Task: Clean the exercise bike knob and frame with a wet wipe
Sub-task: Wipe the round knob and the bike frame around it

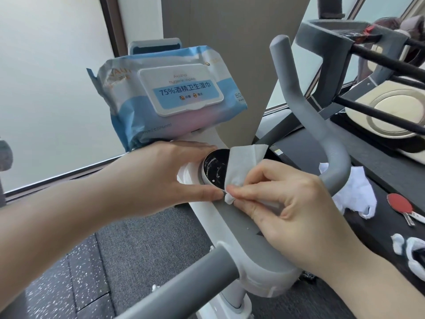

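The round knob has a black, streaked face and a silver rim, and sits on the white and grey bike frame. My left hand wraps the knob's left side, thumb at its lower rim. My right hand pinches a folded white wet wipe that lies over the knob's right edge. The wipe's lower corner is bunched between my fingertips.
A blue pack of alcohol wipes rests on the console above the knob. Grey handlebars curve up at right, and another bar crosses below. Crumpled used wipes and a red paddle lie on the dark treadmill deck at right.
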